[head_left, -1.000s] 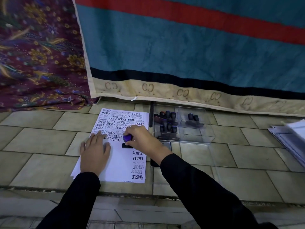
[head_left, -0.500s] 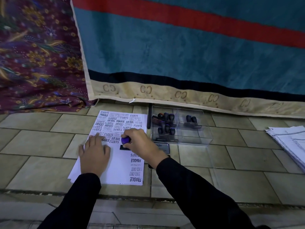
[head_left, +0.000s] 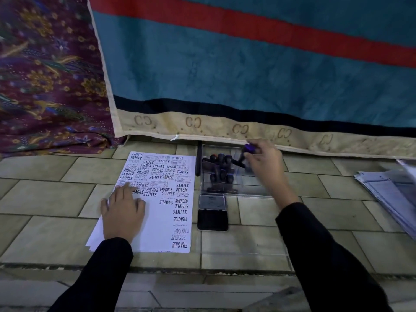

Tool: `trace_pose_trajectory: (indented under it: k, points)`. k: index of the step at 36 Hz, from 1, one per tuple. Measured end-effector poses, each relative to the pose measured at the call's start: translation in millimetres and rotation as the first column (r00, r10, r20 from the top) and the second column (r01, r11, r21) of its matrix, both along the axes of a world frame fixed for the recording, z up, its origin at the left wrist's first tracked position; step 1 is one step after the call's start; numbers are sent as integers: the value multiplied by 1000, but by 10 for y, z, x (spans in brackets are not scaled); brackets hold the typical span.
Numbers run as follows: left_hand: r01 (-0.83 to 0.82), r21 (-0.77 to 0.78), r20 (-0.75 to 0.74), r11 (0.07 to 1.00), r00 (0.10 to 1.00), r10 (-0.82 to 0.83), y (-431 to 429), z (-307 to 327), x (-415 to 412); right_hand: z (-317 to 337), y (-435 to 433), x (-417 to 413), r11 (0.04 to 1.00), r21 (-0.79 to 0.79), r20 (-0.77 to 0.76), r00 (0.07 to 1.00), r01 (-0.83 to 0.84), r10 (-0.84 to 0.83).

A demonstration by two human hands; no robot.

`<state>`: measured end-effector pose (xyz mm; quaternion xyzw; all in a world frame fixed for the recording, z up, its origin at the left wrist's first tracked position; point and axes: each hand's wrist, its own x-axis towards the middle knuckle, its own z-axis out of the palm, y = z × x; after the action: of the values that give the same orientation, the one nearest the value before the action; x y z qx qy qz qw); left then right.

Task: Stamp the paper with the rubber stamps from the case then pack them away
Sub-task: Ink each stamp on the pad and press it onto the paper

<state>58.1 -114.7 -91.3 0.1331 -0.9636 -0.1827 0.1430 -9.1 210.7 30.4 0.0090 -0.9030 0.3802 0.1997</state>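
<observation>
Here, the right hand [head_left: 263, 161] grips a purple-handled rubber stamp [head_left: 248, 149] above the clear plastic case [head_left: 258, 190] of dark stamps. The left hand [head_left: 122, 208], fingers spread flat, presses the white stamped paper [head_left: 162, 224] on the tiled floor [head_left: 45, 199].

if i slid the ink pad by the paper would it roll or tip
Probably neither: the ink pad is flat, low and lies open on the tiled floor, so it should slide. Its hinged lid may flap if lifted by one half.
</observation>
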Motion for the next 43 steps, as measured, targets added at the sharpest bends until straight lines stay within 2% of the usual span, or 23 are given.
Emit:
trace_pose_trajectory:
  k: [3,6,9,15,23,29,32,37,39,43]
  points:
    - [1,1,-4,1000,1000,-1,0,-5,-2,-93,338,-18,996,39,78,993,81,-84]
    - [0,-3,-11,1000,1000,0,0,-4,1,-222,544,-31,982,166,165,979,95,-122]
    - [2,-19,-26,1000,1000,-3,6,1,10,-311,655,-48,955,292,245,961,50,-125]
    - [-6,-12,-18,1000,1000,6,16,14,14,-303,640,-24,902,427,385,916,-67,-114]
    - [-2,0,-11,1000,1000,2,5,1,12,-276,550,-106,734,641,499,848,-224,-177]
    - [-2,5,-12,1000,1000,2,1,-11,5,-306,530,-213,700,667,516,835,-254,-188]
    - [-4,0,-4,1000,1000,4,0,-16,0,-212,469,-314,702,685,464,860,-194,-215]
    - [1,-11,-3,1000,1000,-1,-8,-25,-1,-118,363,-562,848,529,328,930,-36,-166]
    - [3,-21,2,1000,1000,-3,-13,-30,-2,-144,328,-645,863,501,334,935,-70,-118]
    - [-1,-25,4,1000,1000,1,-12,-31,-6,-251,247,-786,806,568,437,891,-166,-125]
